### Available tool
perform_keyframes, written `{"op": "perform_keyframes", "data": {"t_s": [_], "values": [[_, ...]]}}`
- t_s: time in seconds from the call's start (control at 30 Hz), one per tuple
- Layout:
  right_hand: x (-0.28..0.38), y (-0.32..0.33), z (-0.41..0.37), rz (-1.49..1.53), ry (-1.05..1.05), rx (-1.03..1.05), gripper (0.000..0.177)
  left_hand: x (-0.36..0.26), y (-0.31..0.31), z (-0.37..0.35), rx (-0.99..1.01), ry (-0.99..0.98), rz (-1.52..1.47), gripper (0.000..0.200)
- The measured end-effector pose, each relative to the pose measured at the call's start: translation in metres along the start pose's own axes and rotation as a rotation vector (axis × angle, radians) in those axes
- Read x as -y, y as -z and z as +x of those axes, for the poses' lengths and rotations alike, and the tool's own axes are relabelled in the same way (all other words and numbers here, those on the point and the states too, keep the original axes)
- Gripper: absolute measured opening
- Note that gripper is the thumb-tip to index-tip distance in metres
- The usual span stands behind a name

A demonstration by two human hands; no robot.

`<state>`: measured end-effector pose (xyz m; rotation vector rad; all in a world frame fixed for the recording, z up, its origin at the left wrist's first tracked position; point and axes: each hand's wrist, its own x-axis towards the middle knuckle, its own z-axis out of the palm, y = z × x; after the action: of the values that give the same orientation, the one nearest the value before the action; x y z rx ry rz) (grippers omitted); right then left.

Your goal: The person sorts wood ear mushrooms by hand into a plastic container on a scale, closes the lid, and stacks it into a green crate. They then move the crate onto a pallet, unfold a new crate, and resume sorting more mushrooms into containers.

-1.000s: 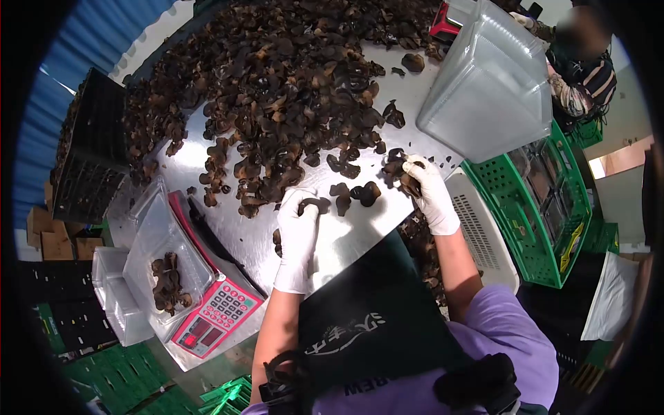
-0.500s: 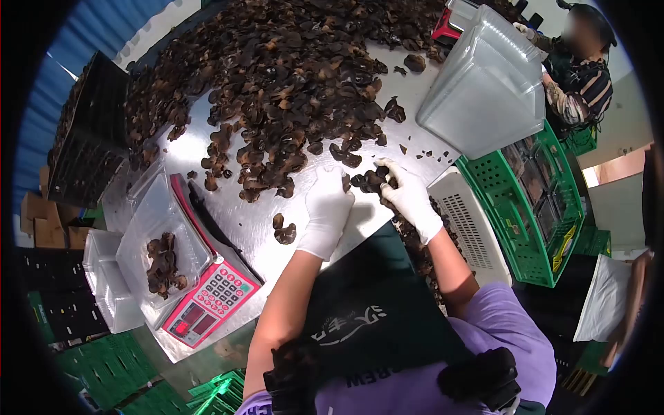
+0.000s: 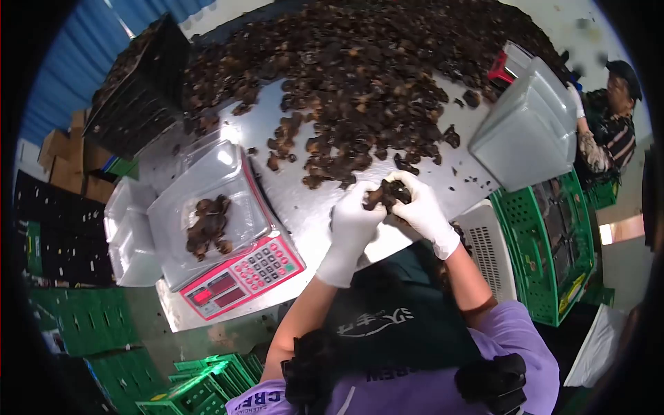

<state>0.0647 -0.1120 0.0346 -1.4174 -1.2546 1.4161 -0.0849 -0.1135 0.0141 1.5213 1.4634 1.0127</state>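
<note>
Gathering step: white-gloved left hand (image 3: 351, 227) and right hand (image 3: 424, 211), grip closed on dark dried mushroom clump (image 3: 387, 194); steady lift needed.

Mushroom clump (image 3: 388, 194) partly under right hand (image 3: 423, 209)

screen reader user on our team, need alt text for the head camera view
A white-gloved left hand and right hand together hold a clump of dark brown wrinkled mushrooms over a shiny steel table. A big heap of the same mushrooms lies behind, and at left a red digital scale bears a clear plastic tray with a few pieces.
</note>
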Motion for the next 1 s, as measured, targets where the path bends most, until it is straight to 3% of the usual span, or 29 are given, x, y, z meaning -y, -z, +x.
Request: {"op": "perform_keyframes", "data": {"t_s": [0.07,0.13,0.2,0.27,0.37,0.4,0.5,0.53,0.6,0.73,0.8,0.9,1.0], "values": [[0.031,-0.036,0.004,-0.238,0.384,0.056,0.037,-0.006,0.055,-0.008,-0.112,-0.143,-0.001,0.029],[0.065,-0.077,0.01,-0.182,0.433,0.22,0.037,-0.036,0.117,-0.024,-0.204,-0.108,0.091,0.032],[0.091,-0.128,0.024,-0.272,0.624,0.284,0.038,-0.029,0.172,-0.034,-0.332,-0.092,0.082,0.031],[0.105,-0.174,0.035,-0.244,0.663,0.378,0.037,-0.036,0.216,-0.046,-0.404,0.067,-0.006,0.03],[0.114,-0.233,0.046,-0.529,0.723,0.374,0.033,0.018,0.27,-0.044,-0.418,0.024,-0.004,0.029],[0.112,-0.247,0.049,-0.631,0.731,0.38,0.031,0.034,0.279,-0.044,-0.426,0.119,0.086,0.029],[0.092,-0.281,0.044,-0.965,0.816,0.291,0.032,0.068,0.275,-0.047,-0.464,0.097,0.342,0.033],[0.091,-0.282,0.036,-1.111,0.837,0.251,0.034,0.066,0.27,-0.049,-0.5,0.027,0.486,0.034],[0.086,-0.275,0.029,-1.228,0.906,0.202,0.038,0.067,0.265,-0.049,-0.529,0.037,0.401,0.036],[0.081,-0.199,0.03,-0.869,1.012,0.211,0.043,0.06,0.252,-0.048,-0.612,-0.083,0.431,0.041],[0.065,-0.15,0.049,-0.952,0.846,0.075,0.04,0.05,0.246,-0.048,-0.643,-0.118,0.491,0.041],[0.002,-0.074,0.088,-1.048,0.644,-0.125,0.032,0.027,0.227,-0.051,-0.909,-0.308,0.819,0.037],[-0.061,-0.024,0.093,-1.089,0.654,-0.187,0.027,-0.007,0.185,-0.052,-0.718,-0.469,0.644,0.031]]}}
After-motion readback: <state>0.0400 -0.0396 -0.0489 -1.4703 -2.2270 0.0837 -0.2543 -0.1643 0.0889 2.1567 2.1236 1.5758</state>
